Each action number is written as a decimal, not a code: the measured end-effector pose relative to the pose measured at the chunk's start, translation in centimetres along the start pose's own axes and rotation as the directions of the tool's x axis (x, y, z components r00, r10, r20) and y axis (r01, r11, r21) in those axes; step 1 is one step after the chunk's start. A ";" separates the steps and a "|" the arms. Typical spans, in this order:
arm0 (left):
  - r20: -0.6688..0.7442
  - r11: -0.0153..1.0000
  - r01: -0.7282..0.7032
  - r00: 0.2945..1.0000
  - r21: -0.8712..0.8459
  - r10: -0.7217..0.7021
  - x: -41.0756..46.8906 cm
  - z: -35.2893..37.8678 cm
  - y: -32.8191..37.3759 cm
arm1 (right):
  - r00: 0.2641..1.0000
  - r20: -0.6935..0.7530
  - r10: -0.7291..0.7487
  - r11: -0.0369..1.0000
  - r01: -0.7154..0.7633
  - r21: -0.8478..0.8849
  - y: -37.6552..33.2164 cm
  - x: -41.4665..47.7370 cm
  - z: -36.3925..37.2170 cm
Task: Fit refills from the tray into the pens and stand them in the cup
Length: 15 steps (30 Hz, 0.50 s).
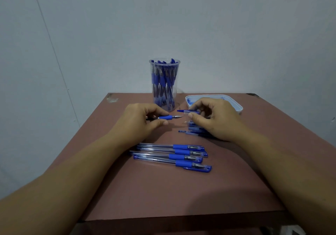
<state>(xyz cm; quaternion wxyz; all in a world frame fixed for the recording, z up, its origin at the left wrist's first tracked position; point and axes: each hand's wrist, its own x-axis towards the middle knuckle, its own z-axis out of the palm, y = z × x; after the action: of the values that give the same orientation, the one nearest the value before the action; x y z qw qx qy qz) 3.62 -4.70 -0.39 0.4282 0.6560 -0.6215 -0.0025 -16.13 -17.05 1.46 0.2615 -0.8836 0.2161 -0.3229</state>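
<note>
My left hand (143, 118) grips an uncapped pen (168, 117) with a blue grip, its metal tip pointing right. A few centimetres to its right, my right hand (216, 118) pinches a blue pen cap (189, 111) between thumb and fingers, the cap's clip end pointing left toward the pen tip. Tip and cap are apart. A clear plastic cup (164, 84) packed with several blue pens stands at the back of the table. The pale blue tray (236, 105) lies behind my right hand, mostly hidden by it.
Several capped blue pens (172, 155) lie side by side in a row near the table's middle. More pen parts (192, 130) sit in a small heap under my right hand. The brown table (163, 194) ends in a front edge close to me; a grey wall stands behind.
</note>
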 end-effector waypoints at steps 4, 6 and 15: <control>0.004 1.000 -0.006 1.000 -0.013 0.007 -0.1 0.0 0.3 | 0.997 0.080 0.008 1.000 -0.006 -0.019 -0.2 -0.3 0.2; 0.001 0.999 -0.044 0.999 0.001 0.044 -0.2 0.2 0.4 | 0.994 0.105 -0.009 1.000 0.009 -0.001 -0.5 -0.3 0.7; -0.068 0.979 -0.162 0.983 0.122 0.171 -0.2 0.4 0.4 | 0.998 0.060 0.016 0.985 -0.026 0.172 -0.7 -0.4 1.6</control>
<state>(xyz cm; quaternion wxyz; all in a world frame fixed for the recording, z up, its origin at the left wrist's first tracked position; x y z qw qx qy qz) 3.02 -4.75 -0.51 0.4121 0.6251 -0.6560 0.0953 -15.15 -15.81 0.70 0.3466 -0.8643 0.1888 -0.3116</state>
